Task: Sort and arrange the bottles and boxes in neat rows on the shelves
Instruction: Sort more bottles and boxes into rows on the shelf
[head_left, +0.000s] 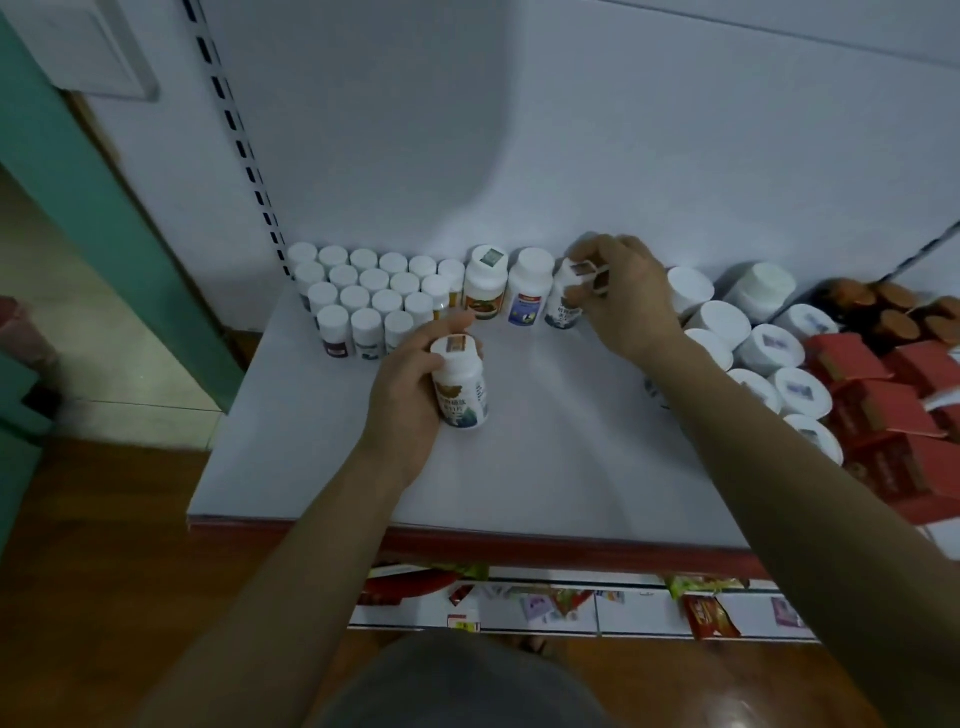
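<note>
On shelf (545, 457), white-capped bottles (387, 301)

No writing is legible: the characters on the near bottle (462, 400), the far bottle (563, 307) and the red boxes (878, 410) at the right are all too blurred.

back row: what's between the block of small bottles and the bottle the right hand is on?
Head view: two larger white bottles stand there side by side, the orange-label bottle, then the blue-label bottle.
</note>
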